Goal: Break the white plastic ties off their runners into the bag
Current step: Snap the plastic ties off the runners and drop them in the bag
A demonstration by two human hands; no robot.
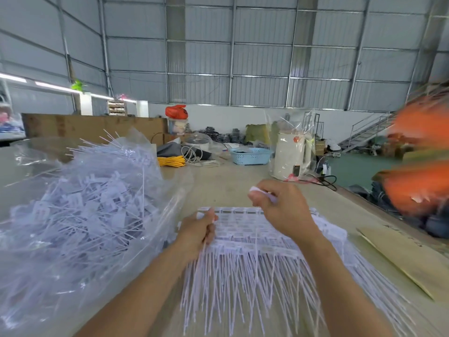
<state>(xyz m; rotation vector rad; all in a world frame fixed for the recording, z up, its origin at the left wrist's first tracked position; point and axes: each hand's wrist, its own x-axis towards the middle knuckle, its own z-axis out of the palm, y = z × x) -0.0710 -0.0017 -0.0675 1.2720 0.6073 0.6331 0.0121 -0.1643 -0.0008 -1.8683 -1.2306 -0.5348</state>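
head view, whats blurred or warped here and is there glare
In the head view, the orange shape at the right edge is smeared by motion blur; the wall beams bow from wide-angle distortion; the clear bag shows soft sheen, no harsh glare; both hands look fairly sharp.

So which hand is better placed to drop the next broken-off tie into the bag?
Left, probably. The left hand grips ties at the sheet's bag-side edge; the bag lies on its side.

place: you're in a factory shed/warehouse | cues: corrugated metal walls [218, 57], steel staircase [364, 135], long worktable [230, 181] (cluttered), bulk bag of ties [73, 215]
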